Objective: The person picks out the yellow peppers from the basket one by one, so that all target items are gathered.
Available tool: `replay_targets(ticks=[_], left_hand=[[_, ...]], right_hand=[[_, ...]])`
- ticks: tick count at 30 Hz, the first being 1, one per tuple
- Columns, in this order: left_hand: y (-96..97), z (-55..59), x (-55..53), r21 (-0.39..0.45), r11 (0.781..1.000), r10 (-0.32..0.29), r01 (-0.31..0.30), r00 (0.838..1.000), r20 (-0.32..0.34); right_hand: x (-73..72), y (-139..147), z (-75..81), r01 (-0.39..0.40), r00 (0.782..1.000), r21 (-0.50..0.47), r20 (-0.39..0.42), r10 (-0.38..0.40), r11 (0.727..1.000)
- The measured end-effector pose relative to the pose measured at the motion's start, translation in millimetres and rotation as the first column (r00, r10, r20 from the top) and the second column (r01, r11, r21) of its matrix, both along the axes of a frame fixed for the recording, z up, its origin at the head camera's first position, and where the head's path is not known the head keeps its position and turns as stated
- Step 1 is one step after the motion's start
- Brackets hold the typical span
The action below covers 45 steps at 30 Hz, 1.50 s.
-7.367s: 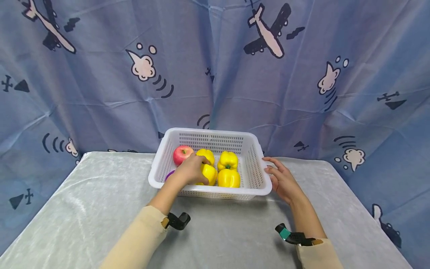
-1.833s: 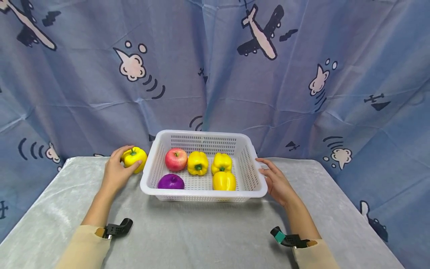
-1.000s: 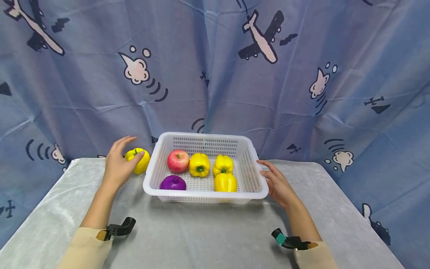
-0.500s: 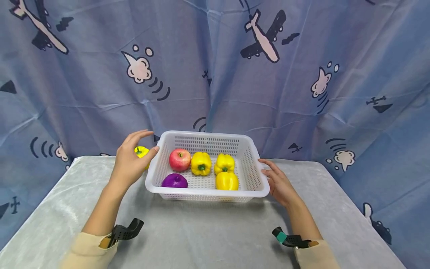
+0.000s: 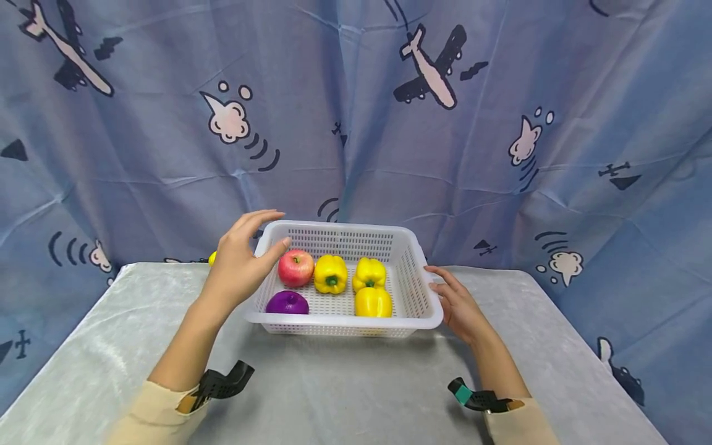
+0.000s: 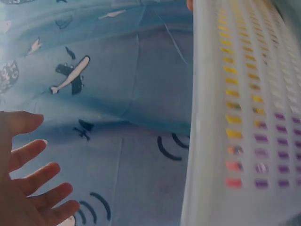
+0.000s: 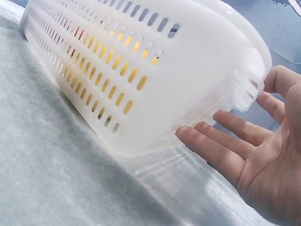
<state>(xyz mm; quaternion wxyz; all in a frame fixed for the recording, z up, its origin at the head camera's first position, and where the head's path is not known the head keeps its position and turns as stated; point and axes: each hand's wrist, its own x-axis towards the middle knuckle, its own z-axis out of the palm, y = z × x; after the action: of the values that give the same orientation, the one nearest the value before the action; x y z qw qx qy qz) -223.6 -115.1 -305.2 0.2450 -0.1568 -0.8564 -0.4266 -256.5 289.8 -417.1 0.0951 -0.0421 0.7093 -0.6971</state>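
Left hand (image 5: 239, 266) is being held spread, empty, near the left rim of the basket (image 5: 334, 321). The right end is being touched by extended fingers of the right hand (image 5: 461, 309). The basket is being supported by the table (image 5: 334, 389), apple (image 5: 296, 269) inside at left. Judged: basket light, stiff, best held by end rims; apple firm, smooth, best cupped.

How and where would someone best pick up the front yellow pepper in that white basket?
Probably from above, pinching its rounded left and right sides around the middle. The front yellow pepper has space on both those sides, while another yellow pepper sits right behind it and the near wall of the white basket rises in front.
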Motion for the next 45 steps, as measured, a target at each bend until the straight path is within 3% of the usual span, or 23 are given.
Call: replay_targets(ticks=[7,13,22,32,36,45], left_hand=[[36.7,11.2,3.3,-0.024,0.997,-0.076,0.079,0.991,0.112],[70.1,8.6,4.4,-0.059,0.990,-0.121,0.130,0.983,0.140],[112.9,-4.4,2.2,-0.146,0.985,-0.070,0.096,0.983,0.170],[133.1,-5.0,-4.8,-0.044,0.994,-0.086,0.096,0.977,0.197],[137.1,-11.3,-9.7,-0.031,0.994,-0.100,0.110,0.969,0.226],[143.7,-32.4,-21.1,-0.083,0.990,-0.080,0.111,0.948,0.308]], right_hand=[[0.7,0.8,-0.1,0.005,1.000,-0.012,0.012,-0.005,1.000],[1.6,0.6,1.3,-0.005,1.000,-0.025,0.013,0.005,1.000],[2.9,1.1,3.9,-0.012,1.000,-0.031,0.004,0.012,0.999],[3.0,0.4,3.6,-0.019,1.000,-0.036,0.004,0.019,0.999],[4.5,-0.9,5.2,-0.015,1.000,-0.033,-0.002,0.015,0.999],[3.0,1.2,1.7,-0.007,1.000,-0.028,0.008,0.008,1.000]])
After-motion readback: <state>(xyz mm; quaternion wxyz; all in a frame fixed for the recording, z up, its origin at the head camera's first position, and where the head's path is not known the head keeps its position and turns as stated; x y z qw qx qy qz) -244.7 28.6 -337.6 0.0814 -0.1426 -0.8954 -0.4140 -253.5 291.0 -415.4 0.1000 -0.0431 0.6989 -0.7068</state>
